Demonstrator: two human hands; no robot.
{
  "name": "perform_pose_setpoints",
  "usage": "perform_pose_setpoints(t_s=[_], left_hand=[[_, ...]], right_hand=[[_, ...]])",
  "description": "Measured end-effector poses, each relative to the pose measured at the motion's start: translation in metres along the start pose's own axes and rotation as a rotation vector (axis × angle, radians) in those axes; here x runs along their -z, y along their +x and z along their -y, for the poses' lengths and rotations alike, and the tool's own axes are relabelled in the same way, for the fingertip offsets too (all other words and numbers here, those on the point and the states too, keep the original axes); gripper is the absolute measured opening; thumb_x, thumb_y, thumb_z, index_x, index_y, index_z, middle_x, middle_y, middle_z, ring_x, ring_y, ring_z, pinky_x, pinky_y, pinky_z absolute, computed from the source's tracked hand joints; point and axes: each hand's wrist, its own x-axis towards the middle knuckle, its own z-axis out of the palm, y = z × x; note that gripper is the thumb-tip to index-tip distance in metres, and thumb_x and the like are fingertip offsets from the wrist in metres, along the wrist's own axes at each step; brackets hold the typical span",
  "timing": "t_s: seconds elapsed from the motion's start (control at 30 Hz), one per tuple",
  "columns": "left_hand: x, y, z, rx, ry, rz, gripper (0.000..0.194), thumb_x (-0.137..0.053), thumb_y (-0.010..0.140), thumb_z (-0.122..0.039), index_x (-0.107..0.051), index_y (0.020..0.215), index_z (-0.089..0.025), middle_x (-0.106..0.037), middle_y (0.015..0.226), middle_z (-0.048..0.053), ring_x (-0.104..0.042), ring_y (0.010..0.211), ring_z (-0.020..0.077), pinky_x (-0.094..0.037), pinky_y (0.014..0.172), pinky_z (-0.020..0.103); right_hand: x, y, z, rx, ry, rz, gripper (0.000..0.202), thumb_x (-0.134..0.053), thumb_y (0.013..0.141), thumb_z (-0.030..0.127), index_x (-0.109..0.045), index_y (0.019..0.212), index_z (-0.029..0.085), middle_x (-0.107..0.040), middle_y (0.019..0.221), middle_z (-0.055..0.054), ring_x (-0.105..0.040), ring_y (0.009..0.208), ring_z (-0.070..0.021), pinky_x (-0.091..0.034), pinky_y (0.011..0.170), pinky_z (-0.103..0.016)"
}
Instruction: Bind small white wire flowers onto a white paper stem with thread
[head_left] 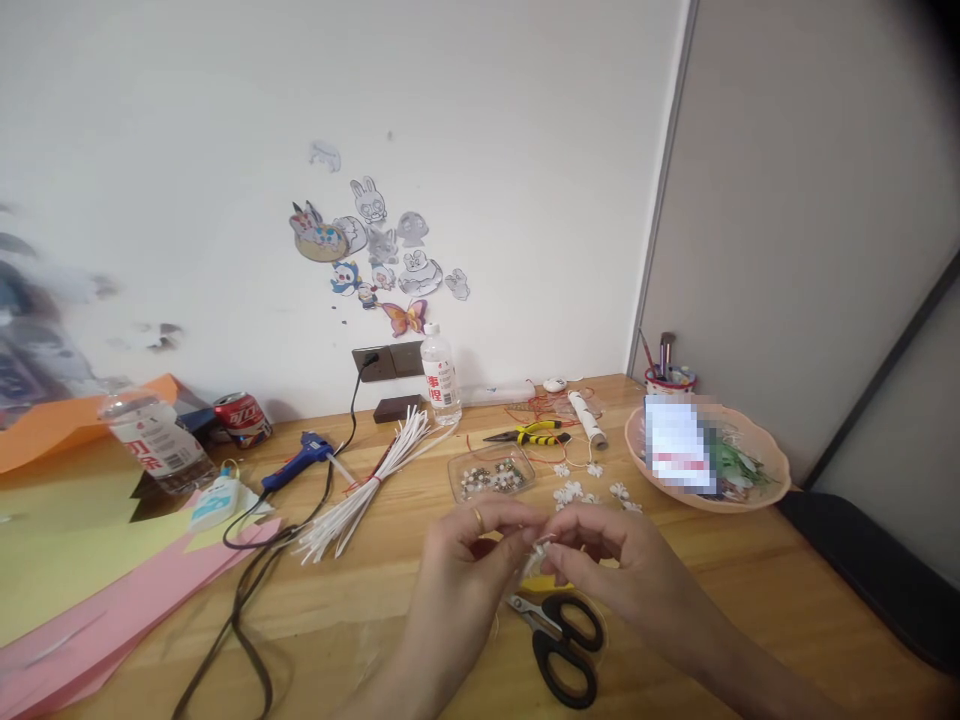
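Observation:
Near the middle of the table, my left hand (472, 570) and my right hand (615, 560) meet fingertip to fingertip. Both pinch a small white piece (538, 552), partly hidden by the fingers; its exact shape is too small to tell. A ring is on a left finger. Below the hands lie black-handled scissors (559, 640), with something yellow (551, 583) just above them. Beyond the fingers sit a clear tray of beads (491, 478) and several small white flower-like pieces (574, 493).
Yellow-black pliers (534, 434) and a white roll (586, 418) lie behind. A pink bowl (780, 480) stands right. To the left are white strips (364, 490), a blue glue gun (300, 458), its black cord, a glue bottle (215, 503), water bottles (441, 378) and coloured paper (112, 620).

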Motion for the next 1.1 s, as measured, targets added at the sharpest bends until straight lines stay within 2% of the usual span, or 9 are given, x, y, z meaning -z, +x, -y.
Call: perform_pose_setpoints(t_s=[0.13,0.23,0.33,0.43,0.53,0.67,0.87,1.1], left_hand=[[0.001,0.001,0.001,0.082,-0.041,-0.068,0.013,-0.061,0.069,-0.023,-0.067,0.081,-0.021,-0.064,0.077,0.002,-0.058,0.072,0.0163,-0.044,0.061,0.024],[0.002,0.001,0.0,0.02,-0.051,-0.215,0.02,-0.06,0.07,-0.021,-0.062,0.09,-0.021,-0.063,0.087,0.002,-0.056,0.084,0.0164,-0.044,0.072,0.025],[0.003,0.002,-0.001,-0.059,-0.079,-0.376,0.017,-0.058,0.07,-0.015,-0.057,0.086,-0.021,-0.059,0.088,-0.001,-0.051,0.089,0.0128,-0.041,0.075,0.02],[0.001,0.002,-0.002,-0.03,-0.109,-0.423,0.014,-0.056,0.068,-0.01,-0.053,0.077,-0.02,-0.053,0.073,-0.004,-0.049,0.075,0.0096,-0.04,0.065,0.017],[-0.003,0.001,-0.003,0.054,-0.163,-0.359,0.011,-0.054,0.068,-0.01,-0.051,0.073,-0.02,-0.052,0.069,-0.004,-0.048,0.066,0.0106,-0.041,0.059,0.019],[-0.007,-0.004,-0.005,0.141,-0.224,-0.205,0.01,-0.058,0.064,-0.008,-0.055,0.068,-0.017,-0.059,0.067,-0.001,-0.053,0.068,0.0115,-0.041,0.065,0.02],[-0.007,-0.008,-0.009,0.114,-0.345,-0.161,0.012,-0.069,0.06,-0.012,-0.059,0.066,-0.018,-0.063,0.067,-0.003,-0.056,0.063,0.0083,-0.042,0.06,0.016],[-0.006,-0.012,-0.01,-0.018,-0.257,-0.099,0.012,-0.064,0.066,-0.01,-0.066,0.061,-0.021,-0.064,0.065,-0.003,-0.057,0.066,0.0097,-0.044,0.063,0.017]], right_hand=[[0.0,0.001,0.0,-0.024,0.033,-0.025,0.006,-0.05,0.072,0.019,-0.055,0.074,0.017,-0.057,0.065,0.0,-0.053,0.061,-0.0124,-0.043,0.056,-0.023],[0.001,-0.001,0.003,-0.019,0.02,-0.072,0.004,-0.051,0.073,0.02,-0.055,0.072,0.018,-0.055,0.065,0.002,-0.051,0.06,-0.0109,-0.041,0.054,-0.021],[0.002,-0.003,0.005,0.008,0.032,-0.122,0.002,-0.053,0.073,0.019,-0.054,0.071,0.019,-0.054,0.066,0.003,-0.051,0.062,-0.0099,-0.042,0.056,-0.02],[0.002,-0.004,0.003,0.06,0.061,-0.15,0.003,-0.053,0.074,0.017,-0.053,0.072,0.02,-0.053,0.069,0.004,-0.051,0.064,-0.0092,-0.043,0.059,-0.019],[0.002,-0.005,0.0,0.117,0.101,-0.16,0.006,-0.053,0.075,0.015,-0.053,0.074,0.021,-0.053,0.071,0.004,-0.051,0.068,-0.0089,-0.044,0.063,-0.018],[0.0,-0.006,-0.002,0.172,0.143,-0.158,0.01,-0.054,0.074,0.013,-0.053,0.075,0.023,-0.053,0.072,0.005,-0.052,0.07,-0.0085,-0.044,0.067,-0.019],[-0.005,-0.008,-0.001,0.162,0.177,-0.111,0.013,-0.053,0.072,0.01,-0.05,0.072,0.023,-0.052,0.07,0.005,-0.051,0.067,-0.0089,-0.044,0.065,-0.021],[-0.005,-0.011,0.003,0.17,0.177,-0.083,0.012,-0.054,0.071,0.01,-0.05,0.07,0.021,-0.053,0.072,0.004,-0.051,0.067,-0.0095,-0.045,0.064,-0.022]])
